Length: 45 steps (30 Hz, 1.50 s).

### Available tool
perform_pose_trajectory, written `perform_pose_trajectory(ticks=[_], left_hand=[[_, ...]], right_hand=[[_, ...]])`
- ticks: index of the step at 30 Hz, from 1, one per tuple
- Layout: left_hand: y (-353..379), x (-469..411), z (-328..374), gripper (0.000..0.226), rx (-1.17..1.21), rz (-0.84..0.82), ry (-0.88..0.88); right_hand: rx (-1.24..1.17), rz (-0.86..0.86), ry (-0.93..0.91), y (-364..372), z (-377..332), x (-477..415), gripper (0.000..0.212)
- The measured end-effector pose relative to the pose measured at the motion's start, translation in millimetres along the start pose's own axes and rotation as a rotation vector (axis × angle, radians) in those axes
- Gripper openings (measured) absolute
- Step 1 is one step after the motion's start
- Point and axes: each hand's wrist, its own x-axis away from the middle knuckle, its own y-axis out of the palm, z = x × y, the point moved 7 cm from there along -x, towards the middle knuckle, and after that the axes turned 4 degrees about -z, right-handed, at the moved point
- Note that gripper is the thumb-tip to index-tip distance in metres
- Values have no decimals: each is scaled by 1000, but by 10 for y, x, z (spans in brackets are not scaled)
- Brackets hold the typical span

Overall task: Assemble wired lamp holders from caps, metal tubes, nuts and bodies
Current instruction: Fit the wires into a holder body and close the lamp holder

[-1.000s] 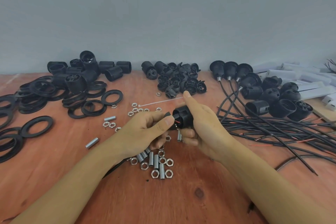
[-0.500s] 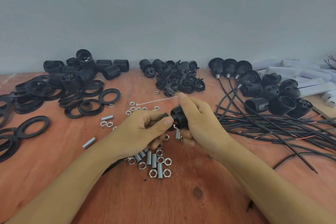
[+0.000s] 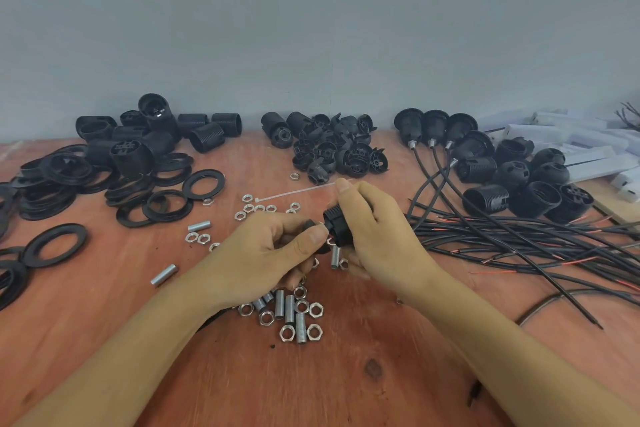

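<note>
Both hands meet over the middle of the wooden table (image 3: 346,392), working one lamp holder between them. Taking the pile of nuts and threaded tubes (image 3: 291,314) as the landmark, everything else lies around it.

Far to the left of that pile sit flat black rings (image 3: 55,246) in loose stacks, and behind them a heap of threaded black bodies (image 3: 145,135) against the wall. A stray metal tube (image 3: 163,275) lies just left of the pile.

Directly above the pile, the left hand (image 3: 263,253) is closed, thumb and fingers pinching a small dark part, probably the cap; most of it is hidden. Touching it on the right, the right hand (image 3: 374,236) is wrapped around a ribbed black holder body (image 3: 337,224), forefinger laid along its top. The two parts are pressed together or nearly so; whether threads are engaged cannot be told.

Behind the hands lies a white cable tie (image 3: 294,191), and beyond it a heap of black caps (image 3: 332,152). Right of the pile spreads a tangle of black wires (image 3: 519,243), with finished holders (image 3: 519,184) behind.

Judging from this, the risks are cross-threading if the parts meet at a tilt, and pinching a conductor inside the joint. A slip could also scatter the loose nuts below.
</note>
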Motion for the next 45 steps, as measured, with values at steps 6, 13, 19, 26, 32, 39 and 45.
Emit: perform_pose_trajectory(ticks=[6,13,19,26,32,39,45], left_hand=[[-53,5,30,24,-108,35,42],[-43,8,16,23,-147,13,33],[-64,-6,26,27,-204,15,43],[-157,-16,19,33,-178,53,94],[-168,3,54,28,-273,95,160],[-122,78,289,44,-394,177,384],[-109,172,405,50,-838,373,502]], right_hand=[[-200,-55,92,31,86,11,39],[-49,-4,13,14,44,16,35],[52,-27,-4,79,59,39,36],[-11,104,-153,-18,-105,45,40],[94,94,-269,-18,-198,125,29],[217,-29,-452,-26,-313,186,27],[161,75,-231,-65,-184,104,56]])
